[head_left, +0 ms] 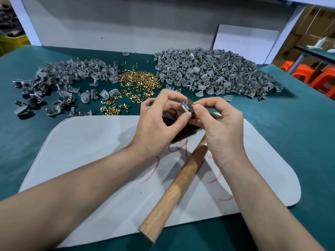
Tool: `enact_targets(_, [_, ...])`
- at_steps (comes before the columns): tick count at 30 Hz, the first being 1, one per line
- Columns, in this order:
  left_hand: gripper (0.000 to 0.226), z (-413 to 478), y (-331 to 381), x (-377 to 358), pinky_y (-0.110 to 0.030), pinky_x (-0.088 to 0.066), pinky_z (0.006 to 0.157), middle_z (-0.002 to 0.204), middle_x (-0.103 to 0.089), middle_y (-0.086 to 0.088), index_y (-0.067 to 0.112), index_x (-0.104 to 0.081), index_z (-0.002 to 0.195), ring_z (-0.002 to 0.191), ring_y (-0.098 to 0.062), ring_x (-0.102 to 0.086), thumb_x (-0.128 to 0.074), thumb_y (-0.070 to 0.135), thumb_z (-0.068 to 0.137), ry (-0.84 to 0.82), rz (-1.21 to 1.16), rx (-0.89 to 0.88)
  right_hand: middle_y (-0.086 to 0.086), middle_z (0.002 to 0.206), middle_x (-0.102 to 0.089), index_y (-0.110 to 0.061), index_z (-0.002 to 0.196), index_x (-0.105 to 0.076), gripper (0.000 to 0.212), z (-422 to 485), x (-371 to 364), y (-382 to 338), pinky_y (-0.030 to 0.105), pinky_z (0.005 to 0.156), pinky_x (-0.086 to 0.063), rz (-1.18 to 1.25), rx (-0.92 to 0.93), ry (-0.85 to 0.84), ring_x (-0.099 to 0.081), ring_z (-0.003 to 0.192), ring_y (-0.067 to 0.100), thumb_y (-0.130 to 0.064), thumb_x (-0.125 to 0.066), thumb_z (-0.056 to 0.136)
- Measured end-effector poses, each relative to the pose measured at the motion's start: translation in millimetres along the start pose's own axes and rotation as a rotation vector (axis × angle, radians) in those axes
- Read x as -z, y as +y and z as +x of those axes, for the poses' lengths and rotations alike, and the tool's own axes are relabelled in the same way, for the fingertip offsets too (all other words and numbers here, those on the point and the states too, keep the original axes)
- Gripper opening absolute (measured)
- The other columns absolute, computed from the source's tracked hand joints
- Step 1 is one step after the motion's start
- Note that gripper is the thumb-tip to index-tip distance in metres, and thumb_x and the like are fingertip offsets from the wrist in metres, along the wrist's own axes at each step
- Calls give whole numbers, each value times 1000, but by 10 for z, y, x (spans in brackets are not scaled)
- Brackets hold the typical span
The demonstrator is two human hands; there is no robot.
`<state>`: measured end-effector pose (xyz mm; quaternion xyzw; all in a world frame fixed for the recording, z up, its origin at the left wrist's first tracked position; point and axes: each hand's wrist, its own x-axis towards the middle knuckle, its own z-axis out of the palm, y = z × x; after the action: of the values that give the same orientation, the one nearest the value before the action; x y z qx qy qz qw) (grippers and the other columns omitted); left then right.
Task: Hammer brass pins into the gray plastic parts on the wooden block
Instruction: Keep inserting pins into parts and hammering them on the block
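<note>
Just over mat [90, 151] edge: left hand [159, 124] pinches gray part [185, 106], right hand [219, 124] brass pin [193, 104]

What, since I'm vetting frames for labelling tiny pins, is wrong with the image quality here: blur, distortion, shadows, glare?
Head view: wide-angle distortion bows the edges of the white mat; even light, no harsh glare; the hammer handle throws soft shadows to both sides; the brass pin pinched by the right hand, at the gray part the left hand pinches, is tiny and slightly soft.

Bare forearms [81, 187]; left grip [155, 127] and right grip [222, 129] with short plain nails
</note>
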<state>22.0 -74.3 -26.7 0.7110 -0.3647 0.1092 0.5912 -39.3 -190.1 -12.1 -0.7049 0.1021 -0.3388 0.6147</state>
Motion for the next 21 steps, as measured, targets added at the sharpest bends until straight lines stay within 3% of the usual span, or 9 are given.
enact_targets(6, [25,-11,-26,2,-59,-43,94,80,-67,19,34,-51,97,87,-1,-66,-67,24,81,-3,4,-2,5,73,-68,-12,74,-67,17,-5,2,-11,25,66,-56,45,-32,-37,-67,70,16,2,-65,84])
enact_targets(11, [24,-8,-44,-1,-58,-44,94,84,-67,17,34,-51,97,89,-1,-65,-67,24,81,-3,15,-30,6,72,-67,-9,74,-67,17,13,10,-5,27,68,-57,80,-52,-55,-67,70,17,4,-65,83])
enact_targets(17, [24,-16,-66,-18,-58,-37,99,84,-62,31,23,-57,102,90,17,-58,-68,22,81,-14,47,-45,0,62,-64,-4,72,-64,19,35,9,-14,22,61,-55,276,-165,-84,-63,60,10,11,-60,83])
enact_targets(21, [28,-6,-69,-10,-54,-36,103,88,-62,39,37,-53,103,94,14,-60,-66,24,82,-37,45,-22,0,61,-65,-4,71,-64,20,37,9,-25,21,61,-55,296,-176,-95,-64,60,11,11,-60,83])
